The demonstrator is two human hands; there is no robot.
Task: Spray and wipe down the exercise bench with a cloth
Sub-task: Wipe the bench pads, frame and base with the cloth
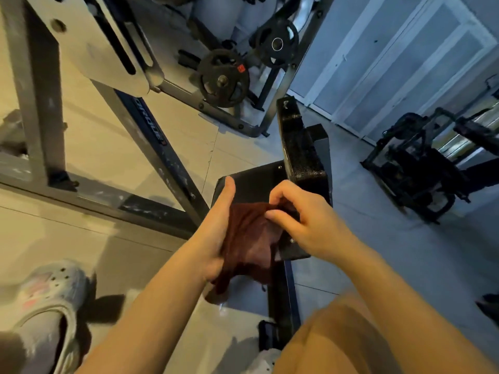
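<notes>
Near the middle of the frame, both hands hold a dark red cloth (249, 238) just above the black padded bench (302, 152), which runs from the centre up toward the upper right. The left hand (216, 238) grips the cloth's left edge, its lower fingers curled round the bunched fabric and its thumb stretched straight up. The right hand (299, 214) pinches the cloth's upper right corner between thumb and bent fingers (the fingertips are partly buried in the folds). The cloth hangs loose between them, its lower end drooping toward the tiled floor (113, 147).

In the upper middle, two black weight plates (224, 78) sit on a grey metal frame (40, 103) that fills the upper left. A pale clog (51, 306) shows at the lower left, and a dark machine (421, 174) stands at the right.
</notes>
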